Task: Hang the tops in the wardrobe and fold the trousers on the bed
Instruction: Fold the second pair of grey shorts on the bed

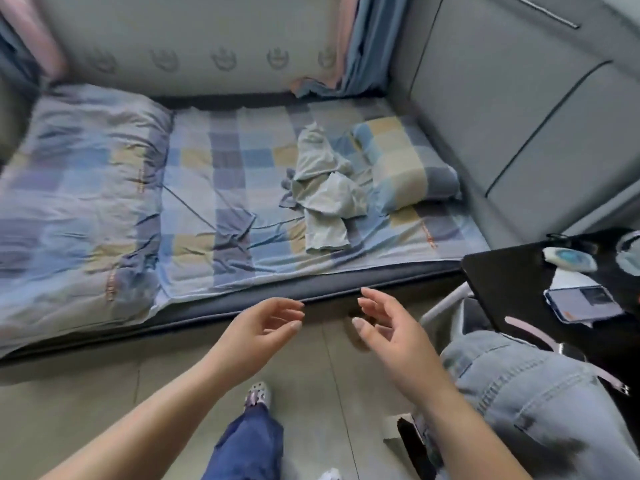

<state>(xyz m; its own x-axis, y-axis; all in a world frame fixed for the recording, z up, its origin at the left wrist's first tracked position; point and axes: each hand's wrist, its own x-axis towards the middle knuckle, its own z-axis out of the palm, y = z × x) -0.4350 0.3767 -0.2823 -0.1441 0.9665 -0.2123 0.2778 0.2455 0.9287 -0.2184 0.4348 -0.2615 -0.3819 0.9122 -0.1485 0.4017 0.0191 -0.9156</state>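
Observation:
A crumpled pale grey-green garment [323,188] lies on the checked sheet of the bed [228,174], beside the small checked pillow [405,168]. Light blue jeans [526,386] hang over a chair at the lower right. My left hand [263,327] and my right hand [384,327] hover above the floor in front of the bed's near edge, palms facing each other, fingers apart, both empty. The garment lies well beyond both hands. No wardrobe is in view.
A folded checked quilt [76,202] covers the bed's left part. A black table [512,282] at the right carries a phone [585,303] and small items. Curtains [367,43] hang at the back. My leg and shoe [256,400] are on the tiled floor.

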